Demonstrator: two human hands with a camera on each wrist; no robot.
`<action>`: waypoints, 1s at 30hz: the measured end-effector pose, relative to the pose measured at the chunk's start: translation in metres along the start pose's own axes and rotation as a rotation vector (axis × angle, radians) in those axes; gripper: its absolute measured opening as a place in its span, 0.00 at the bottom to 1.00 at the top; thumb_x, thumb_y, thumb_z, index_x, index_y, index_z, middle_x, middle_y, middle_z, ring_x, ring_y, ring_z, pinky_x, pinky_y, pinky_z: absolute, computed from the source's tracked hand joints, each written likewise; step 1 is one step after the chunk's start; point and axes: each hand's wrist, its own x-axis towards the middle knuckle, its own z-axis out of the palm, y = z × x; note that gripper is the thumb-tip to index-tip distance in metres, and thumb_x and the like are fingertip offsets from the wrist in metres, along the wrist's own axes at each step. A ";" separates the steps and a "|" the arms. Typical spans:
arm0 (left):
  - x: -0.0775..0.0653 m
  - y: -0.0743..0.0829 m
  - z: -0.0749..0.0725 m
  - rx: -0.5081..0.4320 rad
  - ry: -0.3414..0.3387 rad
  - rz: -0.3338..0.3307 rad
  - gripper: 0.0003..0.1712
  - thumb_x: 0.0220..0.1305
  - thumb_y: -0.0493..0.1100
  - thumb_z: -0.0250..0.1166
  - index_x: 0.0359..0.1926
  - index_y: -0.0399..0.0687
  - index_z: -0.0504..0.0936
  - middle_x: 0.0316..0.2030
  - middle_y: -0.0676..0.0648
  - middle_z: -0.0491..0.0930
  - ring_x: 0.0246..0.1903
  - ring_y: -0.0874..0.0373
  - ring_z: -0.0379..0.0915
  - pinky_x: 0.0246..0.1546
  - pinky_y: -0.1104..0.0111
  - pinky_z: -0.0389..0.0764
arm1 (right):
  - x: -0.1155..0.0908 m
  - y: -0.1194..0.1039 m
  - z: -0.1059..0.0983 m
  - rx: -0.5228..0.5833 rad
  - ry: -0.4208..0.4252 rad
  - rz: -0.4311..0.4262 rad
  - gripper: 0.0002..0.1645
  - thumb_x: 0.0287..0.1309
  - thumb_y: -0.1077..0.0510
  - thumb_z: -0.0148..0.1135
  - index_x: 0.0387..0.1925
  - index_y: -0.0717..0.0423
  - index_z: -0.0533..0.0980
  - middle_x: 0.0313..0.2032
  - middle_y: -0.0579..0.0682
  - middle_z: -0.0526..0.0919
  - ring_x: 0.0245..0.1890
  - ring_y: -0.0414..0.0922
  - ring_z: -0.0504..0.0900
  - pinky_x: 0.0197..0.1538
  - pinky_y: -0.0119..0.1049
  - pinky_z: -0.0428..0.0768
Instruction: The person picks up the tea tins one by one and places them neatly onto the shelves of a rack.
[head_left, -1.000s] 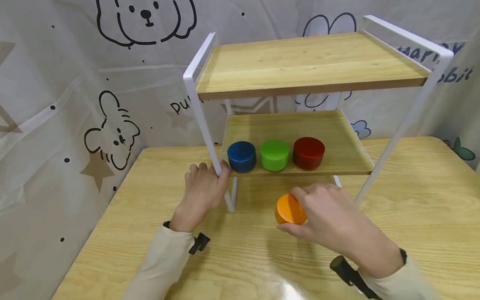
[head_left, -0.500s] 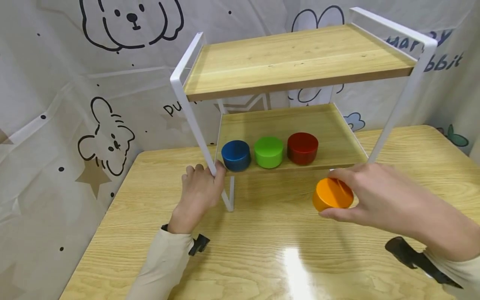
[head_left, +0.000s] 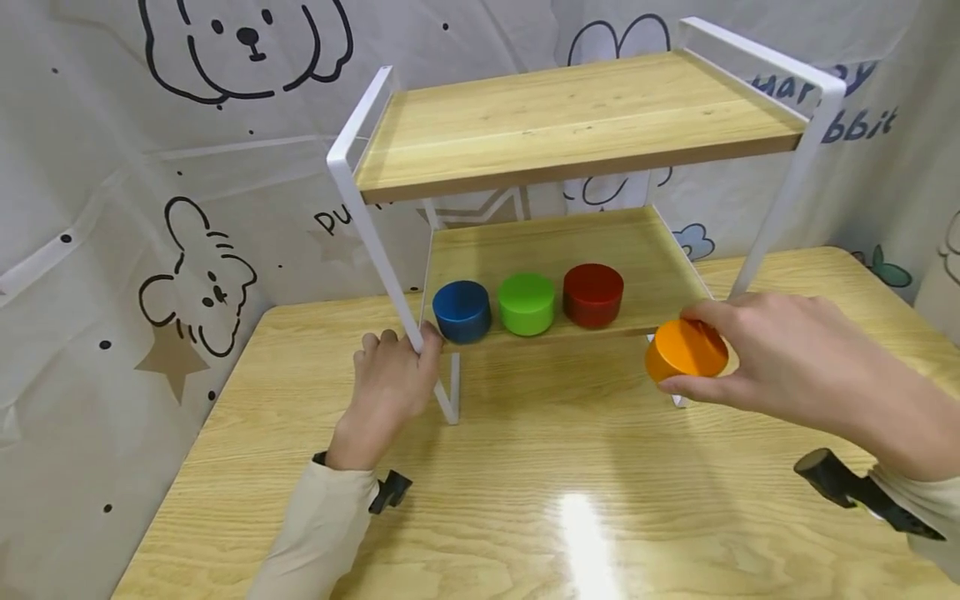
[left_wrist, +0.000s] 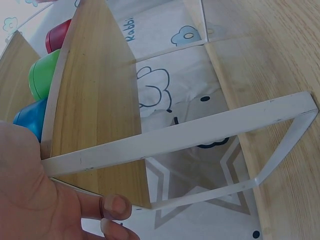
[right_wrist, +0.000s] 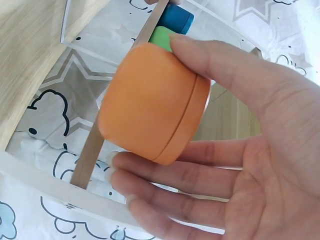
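My right hand (head_left: 795, 367) holds a round orange lidded tin (head_left: 686, 350) between thumb and fingers, at the front right of the rack's middle board. The right wrist view shows the lid seam of the orange tin (right_wrist: 150, 102) and the thumb over its side. On the middle board (head_left: 600, 233), a blue tin (head_left: 462, 312), a green tin (head_left: 527, 305) and a red tin (head_left: 593, 296) stand in a row. My left hand (head_left: 393, 379) grips the white left front post (head_left: 382, 258) of the rack at that board's corner; the left wrist view shows its curled fingers (left_wrist: 117, 206).
Above the tins lies the rack's wooden top board (head_left: 585, 117). A white right front post (head_left: 776, 217) rises behind my right hand. The rack stands on a wood-grain table (head_left: 495, 508), before a cloth backdrop (head_left: 247, 150) printed with cartoon animals.
My right hand has carried the orange tin from low under the middle board rightward and up to its front right edge. My left hand keeps its grip; the head view has shifted slightly.
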 end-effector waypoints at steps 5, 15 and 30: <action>0.000 -0.001 0.000 0.009 -0.005 -0.003 0.39 0.73 0.54 0.23 0.17 0.46 0.73 0.27 0.38 0.70 0.33 0.38 0.59 0.33 0.54 0.62 | 0.012 0.000 -0.006 -0.001 0.036 -0.027 0.34 0.41 0.34 0.73 0.37 0.57 0.77 0.20 0.42 0.72 0.18 0.40 0.68 0.20 0.35 0.67; 0.000 0.001 0.000 -0.002 -0.010 -0.002 0.37 0.73 0.54 0.24 0.19 0.46 0.73 0.27 0.39 0.70 0.33 0.39 0.59 0.33 0.55 0.61 | 0.031 0.002 -0.012 0.071 0.022 -0.014 0.26 0.45 0.42 0.73 0.33 0.59 0.76 0.20 0.45 0.72 0.18 0.41 0.67 0.20 0.35 0.66; 0.000 0.001 -0.001 0.000 0.001 0.003 0.37 0.73 0.54 0.24 0.18 0.47 0.73 0.26 0.39 0.70 0.32 0.39 0.60 0.33 0.54 0.62 | 0.044 -0.003 -0.012 0.019 0.005 0.144 0.27 0.45 0.38 0.70 0.22 0.55 0.69 0.17 0.49 0.66 0.17 0.45 0.65 0.18 0.37 0.61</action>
